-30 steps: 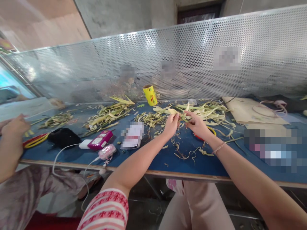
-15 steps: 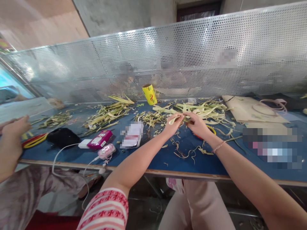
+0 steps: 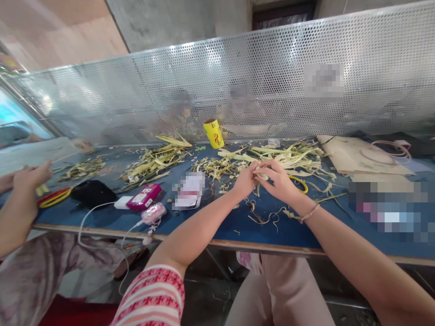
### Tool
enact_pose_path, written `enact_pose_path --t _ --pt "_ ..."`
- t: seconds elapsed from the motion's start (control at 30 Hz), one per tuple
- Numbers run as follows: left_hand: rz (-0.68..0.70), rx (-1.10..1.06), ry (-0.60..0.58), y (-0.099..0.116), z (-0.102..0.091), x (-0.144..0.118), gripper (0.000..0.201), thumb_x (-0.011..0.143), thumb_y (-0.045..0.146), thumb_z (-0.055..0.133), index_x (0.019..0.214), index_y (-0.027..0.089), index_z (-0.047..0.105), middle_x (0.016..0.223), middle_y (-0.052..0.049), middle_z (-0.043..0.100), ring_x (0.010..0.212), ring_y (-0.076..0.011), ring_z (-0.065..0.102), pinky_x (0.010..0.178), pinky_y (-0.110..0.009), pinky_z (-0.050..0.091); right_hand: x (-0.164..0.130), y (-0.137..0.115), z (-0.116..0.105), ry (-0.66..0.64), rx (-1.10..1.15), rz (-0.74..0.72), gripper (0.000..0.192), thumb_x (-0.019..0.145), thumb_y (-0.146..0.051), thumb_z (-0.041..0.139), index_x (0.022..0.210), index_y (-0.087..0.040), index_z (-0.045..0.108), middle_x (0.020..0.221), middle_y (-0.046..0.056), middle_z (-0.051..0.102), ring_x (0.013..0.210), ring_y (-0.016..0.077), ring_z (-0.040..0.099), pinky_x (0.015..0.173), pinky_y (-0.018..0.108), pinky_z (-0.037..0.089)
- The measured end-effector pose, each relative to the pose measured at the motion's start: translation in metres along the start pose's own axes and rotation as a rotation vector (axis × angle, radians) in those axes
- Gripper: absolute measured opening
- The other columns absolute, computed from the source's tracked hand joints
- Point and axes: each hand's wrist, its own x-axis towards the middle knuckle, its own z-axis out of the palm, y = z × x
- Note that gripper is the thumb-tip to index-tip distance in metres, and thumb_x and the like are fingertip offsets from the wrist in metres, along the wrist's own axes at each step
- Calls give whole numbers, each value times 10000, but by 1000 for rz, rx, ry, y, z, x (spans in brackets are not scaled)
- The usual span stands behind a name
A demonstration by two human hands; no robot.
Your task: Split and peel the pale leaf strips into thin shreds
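Note:
My left hand (image 3: 245, 182) is closed, its fingertips pinching a pale plant strip (image 3: 261, 177) above the blue tabletop. My right hand (image 3: 277, 181) meets it from the other side, fingers bent and closed on the same strip. Most of the strip is hidden by the fingers; a thin green end hangs below them. Just behind my hands lies a heap of pale green leaf strips (image 3: 288, 156). Smaller dry scraps (image 3: 217, 168) are to the left of it. A yellow ring (image 3: 301, 184) lies partly behind my right wrist.
A yellow roll (image 3: 213, 134) stands before the perforated metal screen (image 3: 136, 99). On the left are a phone (image 3: 188, 191), a magenta box (image 3: 146, 198), a pink case (image 3: 153, 213) with cables, and a black object (image 3: 93, 194). A co-worker's hand (image 3: 36, 176) is far left; brown paper (image 3: 360, 156) lies right.
My hands have drawn closer together, and my right fingers now overlap the left fingertips. The pale strip that showed beside my left fingers is now mostly covered.

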Motion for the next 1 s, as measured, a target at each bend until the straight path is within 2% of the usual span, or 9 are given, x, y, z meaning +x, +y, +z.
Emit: enact_pose_path --t 0.1,0.17,0.3,0.4,0.5,0.67,0.77,0.87,1.0 --pt "-52 -55 -15 1 1 0 192 803 123 421 931 189 547 697 8 576 581 -121 539 618 -251 442 1 2 0 15 88 80 153 895 -243 500 953 -240 642 1034 91 623 1025 228 586 918 432 489" --pt "-67 -116 -41 2 4 1 199 840 137 394 975 190 531 672 18 561 554 -108 532 593 -238 442 1 5 0 46 121 152 145 890 -247 494 917 -243 636 1009 81 646 1012 231 600 915 438 490" --pt "-42 -281 -36 1 10 2 303 844 104 396 1131 189 442 854 -26 631 729 -113 609 717 -260 497 1 7 -1 129 205 309 170 899 -291 475 918 -245 638 984 65 677 955 224 631 870 421 514" --pt "-20 -350 -41 0 12 3 375 814 51 400 1163 187 385 964 -56 642 855 -120 637 790 -283 510 2 8 -2 202 354 475 225 904 -394 484 958 -240 640 980 67 691 898 218 660 831 403 537" --pt "30 -223 -70 -1 11 2 366 783 35 443 1118 183 444 1040 -77 631 930 -138 628 813 -294 509 4 9 -2 276 527 577 298 877 -501 513 953 -242 639 955 62 702 904 216 670 876 401 536" --pt "176 60 -139 -2 8 3 342 820 169 559 1160 178 539 1076 -92 628 886 -166 607 857 -361 509 4 15 1 348 736 612 317 829 -543 577 927 -249 647 961 47 700 903 209 673 888 396 545" --pt "233 133 -126 -3 8 4 300 860 231 543 1152 175 576 1116 -113 626 924 -179 614 910 -389 496 3 13 2 320 786 630 339 804 -562 602 940 -254 649 969 44 705 867 208 679 863 406 557" --pt "245 174 -88 -5 8 5 261 875 264 532 1109 174 606 1130 -126 631 1063 -215 601 970 -423 473 3 8 1 262 788 637 372 782 -600 603 919 -256 645 965 45 709 866 213 682 859 413 564" --pt "240 249 -50 -8 9 6 261 870 186 511 1114 166 604 1195 -131 613 1154 -227 570 1027 -454 441 4 6 1 226 805 639 364 799 -590 585 925 -252 633 923 41 708 870 209 685 848 408 567"
